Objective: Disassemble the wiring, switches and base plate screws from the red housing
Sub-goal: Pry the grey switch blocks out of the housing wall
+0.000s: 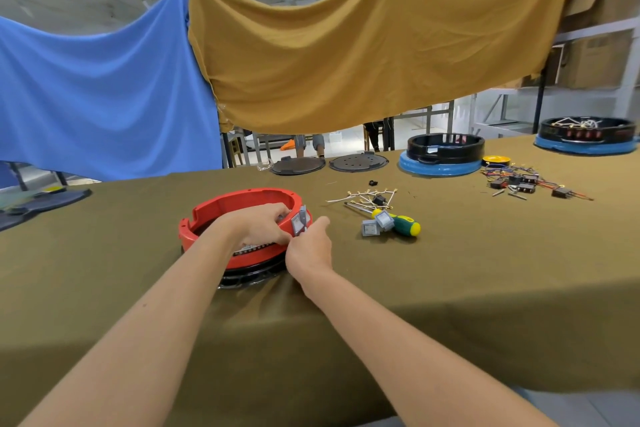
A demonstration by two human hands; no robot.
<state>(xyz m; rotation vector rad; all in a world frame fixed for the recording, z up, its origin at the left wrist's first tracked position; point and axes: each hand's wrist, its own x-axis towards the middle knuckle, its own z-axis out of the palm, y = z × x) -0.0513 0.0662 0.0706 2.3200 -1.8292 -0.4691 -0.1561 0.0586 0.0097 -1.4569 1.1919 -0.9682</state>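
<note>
The round red housing point(221, 206) sits on a black base plate point(249, 276) near the table's front. My left hand point(261, 224) reaches inside its right wall, fingers curled against the wall. A grey switch point(299, 220) sticks out of that wall, tilted outward. My right hand point(308, 248) pinches the switch's lower edge from outside. Two loose grey switches point(377, 224) lie to the right beside a green and yellow screwdriver point(403, 224). A bundle of white wiring point(363, 198) lies behind them.
Two dark round plates point(358, 162) lie at the table's far edge. Two black housings on blue bases point(443, 152) stand at the back right, with a heap of coloured wires and black switches point(523, 180) and a yellow tape roll point(496, 160). Blue and ochre cloths hang behind.
</note>
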